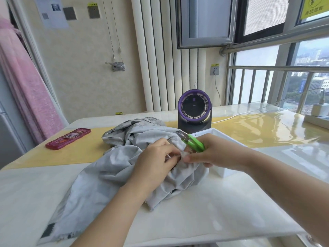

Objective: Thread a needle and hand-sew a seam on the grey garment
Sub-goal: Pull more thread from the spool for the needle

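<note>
The grey garment lies bunched across the middle of the table. My left hand pinches a fold of it near the centre, fingers curled on the cloth. My right hand meets it from the right, its thumb pressing the same fold, and holds green thread snips whose metal tips point up and to the left. A thin needle or thread seems to lie between my fingertips, too small to tell which.
A white box sits right behind my right hand. A purple-ringed desk fan stands behind the garment. A red pencil case lies at the left. A white power strip is at the far right edge.
</note>
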Demonstrator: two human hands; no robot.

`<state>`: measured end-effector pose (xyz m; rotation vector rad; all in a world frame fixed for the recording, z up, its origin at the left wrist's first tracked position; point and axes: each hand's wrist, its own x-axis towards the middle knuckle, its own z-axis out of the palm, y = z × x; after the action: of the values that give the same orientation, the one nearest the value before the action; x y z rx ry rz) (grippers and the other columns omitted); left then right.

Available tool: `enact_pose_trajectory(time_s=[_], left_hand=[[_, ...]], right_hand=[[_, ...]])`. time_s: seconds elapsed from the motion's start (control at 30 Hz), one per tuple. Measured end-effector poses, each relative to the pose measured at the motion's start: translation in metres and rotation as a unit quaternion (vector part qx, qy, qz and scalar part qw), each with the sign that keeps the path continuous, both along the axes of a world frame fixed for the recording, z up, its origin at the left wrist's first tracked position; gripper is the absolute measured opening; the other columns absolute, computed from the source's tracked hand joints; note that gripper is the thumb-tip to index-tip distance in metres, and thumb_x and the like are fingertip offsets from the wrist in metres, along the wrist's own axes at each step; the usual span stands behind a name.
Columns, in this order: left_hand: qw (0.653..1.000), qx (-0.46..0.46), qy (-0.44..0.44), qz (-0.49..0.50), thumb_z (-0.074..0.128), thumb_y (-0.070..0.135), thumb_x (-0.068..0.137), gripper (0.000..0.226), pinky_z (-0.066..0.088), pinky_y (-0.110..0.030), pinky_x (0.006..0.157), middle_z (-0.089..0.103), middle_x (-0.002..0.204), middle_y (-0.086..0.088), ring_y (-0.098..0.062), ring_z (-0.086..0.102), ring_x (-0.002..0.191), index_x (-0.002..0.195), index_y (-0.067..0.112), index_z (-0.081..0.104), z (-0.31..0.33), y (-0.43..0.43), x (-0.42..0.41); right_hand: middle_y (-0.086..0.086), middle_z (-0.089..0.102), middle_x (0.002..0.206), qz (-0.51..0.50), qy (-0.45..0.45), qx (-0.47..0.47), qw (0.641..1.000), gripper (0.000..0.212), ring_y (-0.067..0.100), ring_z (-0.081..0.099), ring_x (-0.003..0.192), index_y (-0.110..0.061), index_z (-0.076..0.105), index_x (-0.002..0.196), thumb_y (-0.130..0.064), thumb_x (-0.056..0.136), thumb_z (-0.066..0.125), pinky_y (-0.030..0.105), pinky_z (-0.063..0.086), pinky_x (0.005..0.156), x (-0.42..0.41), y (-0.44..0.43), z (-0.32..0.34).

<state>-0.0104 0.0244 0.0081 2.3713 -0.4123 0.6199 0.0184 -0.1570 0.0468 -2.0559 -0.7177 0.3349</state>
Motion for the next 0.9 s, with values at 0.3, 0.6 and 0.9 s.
enact_pose_trajectory(time_s=[0.3, 0.6, 0.9], left_hand=[[0.997, -0.012, 0.074, -0.025, 0.07, 0.026, 0.083, 0.016, 0.033, -0.004, 0.071, 0.054, 0.095, 0.014, 0.003, 0.049, 0.076, 0.07, 0.034, 0.066, 0.029, 0.014, -0.022], [0.999, 0.039, 0.019, -0.005, 0.064, 0.015, 0.081, 0.015, 0.043, -0.022, 0.065, 0.059, 0.074, 0.008, -0.005, 0.053, 0.073, 0.066, 0.016, 0.06, 0.015, -0.005, -0.031], [0.862, -0.435, 0.258, -0.029, 0.052, 0.0, 0.091, 0.02, 0.056, -0.026, 0.071, 0.069, 0.072, -0.01, -0.017, 0.07, 0.07, 0.072, 0.003, 0.06, 0.005, -0.018, -0.023]], right_hand=[[-0.012, 0.041, 0.05, 0.0, 0.001, -0.05, 0.999, 0.014, 0.01, 0.037, 0.049, -0.016, 0.062, 0.075, -0.024, 0.086, 0.068, 0.022, 0.035, 0.053, 0.002, -0.002, -0.002], [-0.003, 0.044, 0.061, -0.044, -0.044, -0.145, 0.987, 0.023, 0.013, 0.041, 0.053, -0.011, 0.056, 0.077, -0.03, 0.089, 0.061, 0.02, 0.036, 0.052, -0.003, -0.001, -0.005], [-0.001, 0.036, 0.062, -0.105, 0.173, 0.078, 0.976, 0.044, 0.013, 0.028, 0.052, -0.01, 0.059, 0.097, -0.05, 0.096, 0.04, 0.022, 0.029, 0.049, -0.012, -0.007, 0.012]])
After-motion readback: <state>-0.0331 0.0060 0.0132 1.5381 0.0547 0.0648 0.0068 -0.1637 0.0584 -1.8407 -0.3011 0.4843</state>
